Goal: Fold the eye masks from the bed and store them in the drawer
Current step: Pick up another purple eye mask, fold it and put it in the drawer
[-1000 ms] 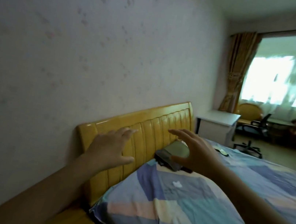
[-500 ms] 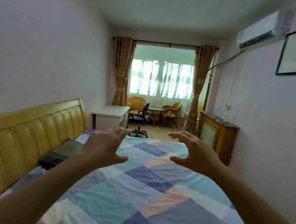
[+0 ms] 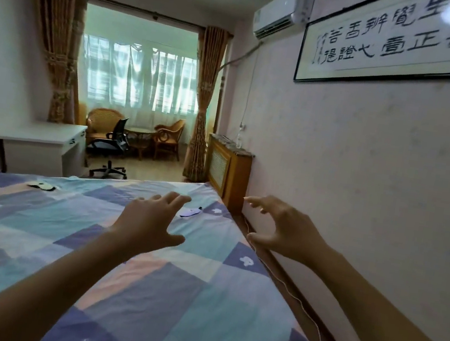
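Presently, the left hand (image 3: 149,221) and right hand (image 3: 286,227) are held out above the bed (image 3: 113,285), fingers spread, nothing grasped. Just beyond the left fingertips, a white eye mask (image 3: 190,212) is laid on the cover. Further left of both hands, what appears to be a second eye mask (image 3: 42,186) is seen.

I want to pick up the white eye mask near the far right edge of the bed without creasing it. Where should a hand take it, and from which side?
Probably from above, pinching the middle of the white eye mask. It lies flat and long on the bedspread, so no edge stands up. The left hand is nearest.
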Motion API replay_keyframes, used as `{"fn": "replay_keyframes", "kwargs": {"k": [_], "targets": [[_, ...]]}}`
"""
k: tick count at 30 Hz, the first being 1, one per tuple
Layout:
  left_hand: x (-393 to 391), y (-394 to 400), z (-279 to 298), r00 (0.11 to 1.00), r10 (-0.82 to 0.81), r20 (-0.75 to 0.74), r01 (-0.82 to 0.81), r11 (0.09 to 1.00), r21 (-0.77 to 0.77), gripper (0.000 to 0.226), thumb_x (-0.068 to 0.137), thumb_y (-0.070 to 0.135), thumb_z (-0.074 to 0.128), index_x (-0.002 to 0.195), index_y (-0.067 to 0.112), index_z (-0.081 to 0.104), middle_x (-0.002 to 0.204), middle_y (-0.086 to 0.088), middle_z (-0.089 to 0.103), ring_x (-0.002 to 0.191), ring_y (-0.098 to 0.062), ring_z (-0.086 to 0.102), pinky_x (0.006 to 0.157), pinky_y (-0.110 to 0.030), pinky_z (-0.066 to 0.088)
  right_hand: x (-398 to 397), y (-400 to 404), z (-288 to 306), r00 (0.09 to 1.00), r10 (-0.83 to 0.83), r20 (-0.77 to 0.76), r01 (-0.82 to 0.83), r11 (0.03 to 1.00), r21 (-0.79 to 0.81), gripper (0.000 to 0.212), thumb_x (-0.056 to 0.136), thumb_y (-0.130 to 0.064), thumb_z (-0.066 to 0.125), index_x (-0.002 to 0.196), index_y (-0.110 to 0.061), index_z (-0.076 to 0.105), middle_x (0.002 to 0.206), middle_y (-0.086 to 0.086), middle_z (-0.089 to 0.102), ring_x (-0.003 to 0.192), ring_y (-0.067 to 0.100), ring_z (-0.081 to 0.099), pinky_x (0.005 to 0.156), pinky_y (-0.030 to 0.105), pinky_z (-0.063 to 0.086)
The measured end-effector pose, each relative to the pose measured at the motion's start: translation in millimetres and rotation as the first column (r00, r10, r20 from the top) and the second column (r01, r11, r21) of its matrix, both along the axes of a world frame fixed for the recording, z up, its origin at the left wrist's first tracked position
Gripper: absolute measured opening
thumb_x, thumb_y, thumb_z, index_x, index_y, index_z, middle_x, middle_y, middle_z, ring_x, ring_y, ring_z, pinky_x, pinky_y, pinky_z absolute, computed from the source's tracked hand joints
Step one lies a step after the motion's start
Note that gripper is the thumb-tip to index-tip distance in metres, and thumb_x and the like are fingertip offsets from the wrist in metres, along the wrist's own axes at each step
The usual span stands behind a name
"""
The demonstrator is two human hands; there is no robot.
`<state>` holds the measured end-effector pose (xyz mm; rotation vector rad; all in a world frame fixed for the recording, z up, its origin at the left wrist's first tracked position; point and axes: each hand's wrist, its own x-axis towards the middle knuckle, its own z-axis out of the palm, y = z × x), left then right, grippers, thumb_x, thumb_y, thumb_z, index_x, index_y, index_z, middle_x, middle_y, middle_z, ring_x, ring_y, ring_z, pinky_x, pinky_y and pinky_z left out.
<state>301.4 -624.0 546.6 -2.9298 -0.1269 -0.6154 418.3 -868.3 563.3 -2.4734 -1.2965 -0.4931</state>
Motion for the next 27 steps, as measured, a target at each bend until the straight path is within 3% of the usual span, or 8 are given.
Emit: {"fn": "replay_keyframes", "kwargs": {"k": [9,17,27], "targets": [[189,-54,-26,0.996,-0.087,-0.015,0.087,0.996,-0.018,0.082,0.081,0.062,0.057,0.148,0.033,0.018,0.150,0.008,0.035,0.120,-0.018,0.053,0.086,-0.033,0.049,156,-66,-15,0.992,-0.109,-0.065,0.110,0.994,0.003,0.066,0.077,-0.039,0.070,0.137,-0.036,0.041,0.130,-0.010,0.054,0.111,0.008,0.054,0.078,0.023,0.042],[367,-117,-44,0.977,-0.181,-0.110,0.184,0.983,0.018,0.083,0.079,0.062,0.059,0.147,0.033,0.019,0.147,0.006,0.040,0.115,-0.017,0.056,0.079,-0.028,0.051,298,-147,-38,0.955,-0.267,-0.130,0.264,0.964,-0.041,0.067,0.076,-0.044,0.069,0.135,-0.043,0.038,0.129,-0.017,0.052,0.110,0.004,0.053,0.081,0.027,0.048],[552,-191,-69,0.988,-0.106,-0.112,0.106,0.994,0.001,0.084,0.080,0.063,0.057,0.147,0.032,0.017,0.145,0.004,0.042,0.112,-0.016,0.058,0.080,-0.030,0.051,500,-223,-61,0.975,-0.197,-0.106,0.191,0.980,-0.061,0.069,0.077,-0.046,0.068,0.138,-0.043,0.035,0.129,-0.017,0.052,0.110,0.002,0.053,0.079,0.023,0.047]]}}
